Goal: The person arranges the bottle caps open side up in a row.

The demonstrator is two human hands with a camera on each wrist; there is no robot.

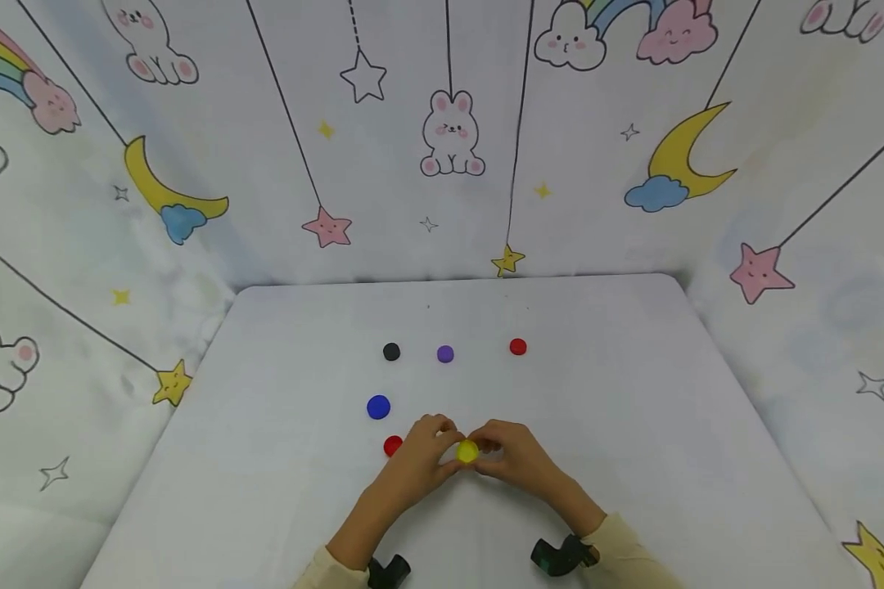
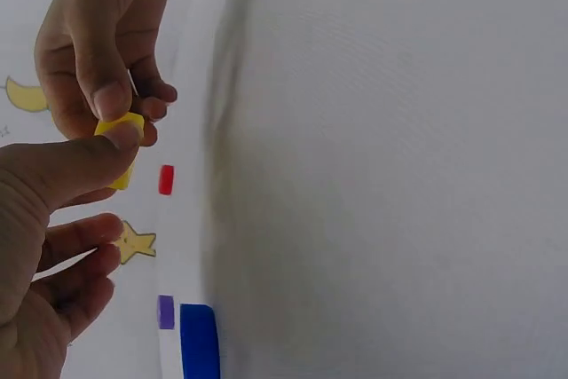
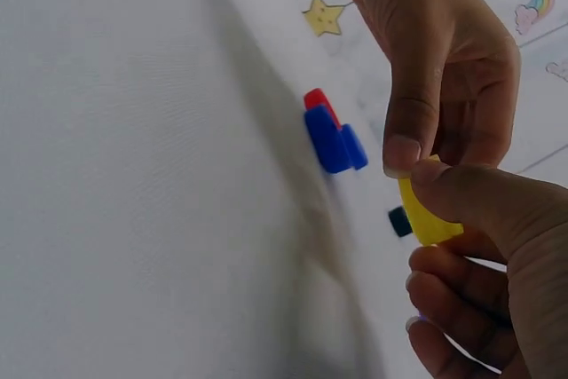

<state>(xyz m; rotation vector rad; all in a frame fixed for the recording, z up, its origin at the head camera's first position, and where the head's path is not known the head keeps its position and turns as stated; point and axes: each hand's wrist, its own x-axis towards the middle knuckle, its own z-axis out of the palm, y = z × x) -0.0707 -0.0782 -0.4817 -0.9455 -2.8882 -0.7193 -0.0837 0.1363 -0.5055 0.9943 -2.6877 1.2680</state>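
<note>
Both hands meet over the white table, pinching one small yellow round disc [image 1: 467,451] between them. The left hand [image 1: 425,452] grips its left side with thumb and fingertips. From the right, the right hand [image 1: 519,458] does the same. In the left wrist view the left thumb lies over the yellow disc [image 2: 122,155]; the right hand [image 2: 111,42] takes it from above. The right wrist view shows the disc's [image 3: 428,213] curved side and both thumbs at its upper end. Partly behind the left hand is a red disc [image 1: 390,445].
A blue disc [image 1: 379,406] lies left of the hands. Farther back are a black disc [image 1: 391,352], a purple disc [image 1: 445,354] and another red disc [image 1: 518,347]. Two blue pieces [image 3: 327,141] show together in the right wrist view. Patterned cloth [image 1: 442,221] surrounds the table [image 1: 633,368].
</note>
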